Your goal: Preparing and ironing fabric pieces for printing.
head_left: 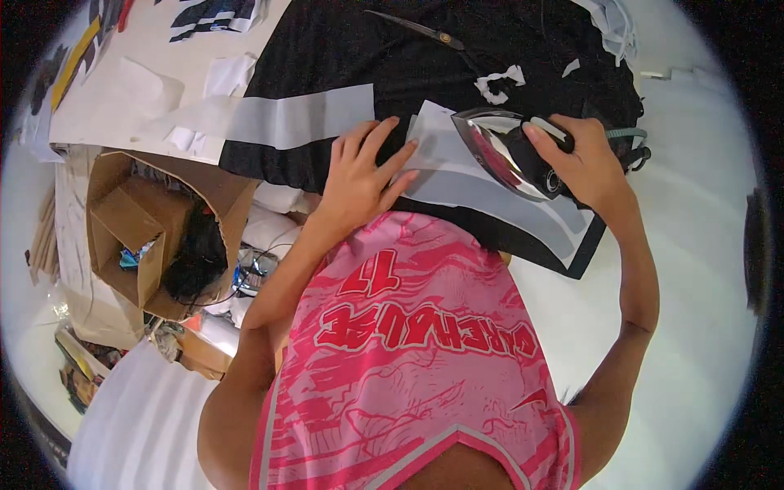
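Note:
My right hand (594, 159) grips the dark handle of a clothes iron (500, 147), whose shiny soleplate edge points up and left. The iron rests on a pale grey sheet piece (441, 151); a curved pale grey piece (474, 198) lies just below it. My left hand (358, 173) is open, fingers spread, on the black cloth (318, 45), with fingertips at the left edge of the pale pieces. A whitish strip (302, 116) runs leftward from near those fingers. The iron's underside is hidden.
Scissors (443, 37) lie on the black cloth, with crumpled white scraps (500, 84) near them. Paper pieces (229, 75) are on the table at left. Below its edge stands an open cardboard box (155, 204). The iron's grey cord (627, 132) trails at right.

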Demonstrator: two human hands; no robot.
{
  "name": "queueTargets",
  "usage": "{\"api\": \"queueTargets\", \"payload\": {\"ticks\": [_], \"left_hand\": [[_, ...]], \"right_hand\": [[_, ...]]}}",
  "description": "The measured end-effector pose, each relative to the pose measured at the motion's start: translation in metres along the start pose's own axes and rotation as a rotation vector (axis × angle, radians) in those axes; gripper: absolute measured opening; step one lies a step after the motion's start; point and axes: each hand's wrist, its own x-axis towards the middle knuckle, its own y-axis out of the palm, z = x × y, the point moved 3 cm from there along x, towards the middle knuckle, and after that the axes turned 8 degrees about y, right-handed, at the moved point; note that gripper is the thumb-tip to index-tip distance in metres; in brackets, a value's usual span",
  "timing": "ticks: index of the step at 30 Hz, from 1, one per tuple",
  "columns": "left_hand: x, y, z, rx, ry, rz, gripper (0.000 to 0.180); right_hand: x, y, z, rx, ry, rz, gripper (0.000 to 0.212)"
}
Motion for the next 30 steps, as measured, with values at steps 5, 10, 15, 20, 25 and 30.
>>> {"api": "queueTargets", "payload": {"ticks": [5,10,15,20,25,30], "left_hand": [[-0.026,-0.016,0.025,-0.056,-0.062,-0.174,0.033],[-0.018,-0.024,0.043,0.120,-0.162,-0.157,0.035],[-0.018,-0.016,0.063,0.307,-0.285,0.020,0.046],[-0.024,-0.017,0.062,0.304,-0.240,0.050,0.047],[-0.029,-0.013,0.063,0.297,-0.269,0.048,0.049],[-0.031,-0.011,0.065,0.239,-0.284,0.059,0.051]], "right_hand": [[0.012,0.003,0.025,-0.025,0.021,0.088,0.068],[0.013,0.012,0.035,-0.079,-0.005,0.081,0.069],[0.011,0.016,0.044,-0.063,-0.025,0.080,0.071],[0.008,0.023,0.040,-0.066,-0.019,0.019,0.071],[0.011,0.026,0.037,-0.093,-0.057,0.024,0.071],[0.011,0.023,0.045,-0.046,0.003,0.112,0.071]]}}
